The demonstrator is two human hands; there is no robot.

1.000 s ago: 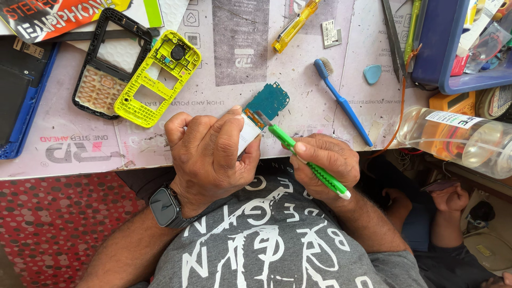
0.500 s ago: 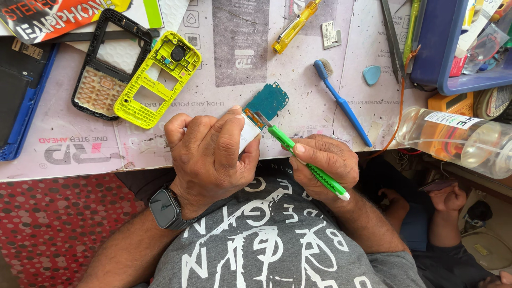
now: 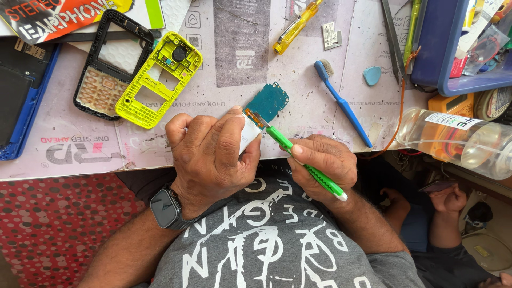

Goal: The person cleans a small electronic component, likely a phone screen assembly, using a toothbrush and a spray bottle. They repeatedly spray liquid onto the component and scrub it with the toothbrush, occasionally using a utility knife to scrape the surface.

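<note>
My left hand (image 3: pixel 210 152) grips a small phone circuit board (image 3: pixel 266 104), teal on its far end, with a white screen part under my thumb. My right hand (image 3: pixel 322 165) holds a green-handled tool (image 3: pixel 306 165) like a pen, its tip touching the board's edge near the screen. A dark smartwatch (image 3: pixel 165 208) sits on my left wrist. Both hands hover over the near edge of the work mat (image 3: pixel 213 90).
A lime-yellow phone frame (image 3: pixel 157 80) and a black phone front with keypad (image 3: pixel 106 66) lie at the left. A blue toothbrush (image 3: pixel 341 101), a yellow screwdriver (image 3: pixel 296 26), a blue pick (image 3: pixel 372 76), a blue tray (image 3: pixel 453 48) and a clear bottle (image 3: pixel 458 141) lie at the right.
</note>
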